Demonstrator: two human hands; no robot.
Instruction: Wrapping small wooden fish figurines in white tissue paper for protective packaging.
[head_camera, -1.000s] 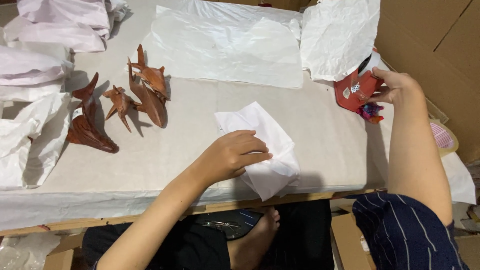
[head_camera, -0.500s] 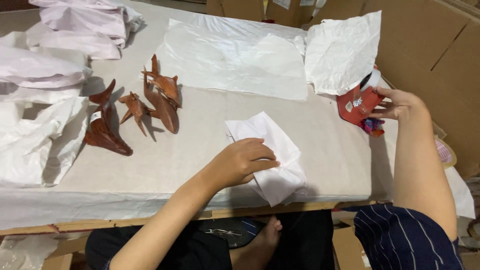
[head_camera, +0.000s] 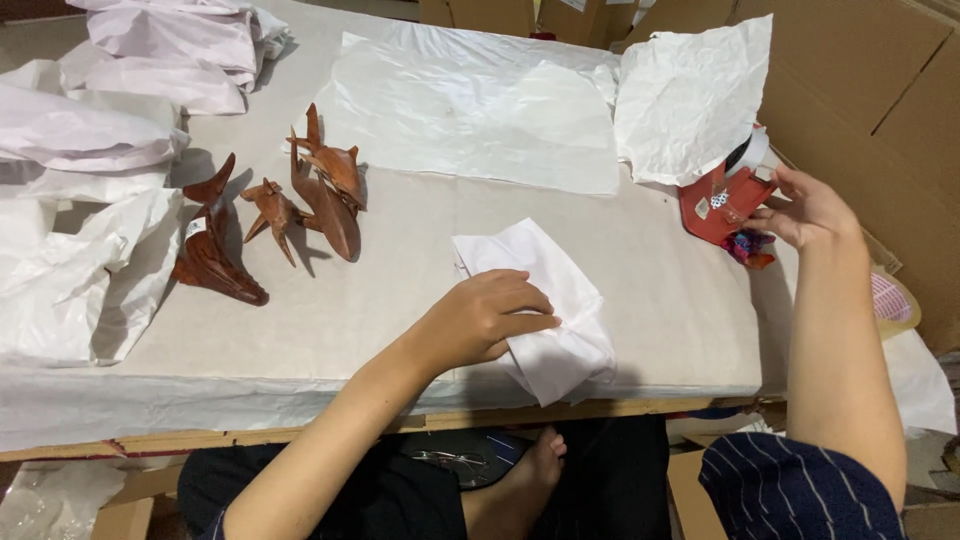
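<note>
My left hand (head_camera: 485, 318) lies with curled fingers on a white paper-wrapped bundle (head_camera: 556, 325) near the table's front edge, pressing it down. My right hand (head_camera: 812, 208) reaches to the table's right edge, its fingertips pinching the end of a red tape dispenser (head_camera: 718, 205). A small colourful item (head_camera: 748, 247) lies just below the dispenser. To the left stand dark brown carved wooden figures: a tall fish-like group (head_camera: 328, 190), a small one (head_camera: 270, 210) and a larger one (head_camera: 212, 255).
Loose white paper sheets (head_camera: 690, 95) and a flat sheet (head_camera: 470, 120) cover the back of the table (head_camera: 330, 330). Paper-wrapped bundles (head_camera: 110, 130) pile up at the left. Cardboard boxes (head_camera: 880, 90) wall in the right side. My bare foot (head_camera: 530, 470) shows under the table.
My right hand has slid from on top of the red dispenser to its right end. My left hand stays on the white bundle. The view has shifted slightly.
</note>
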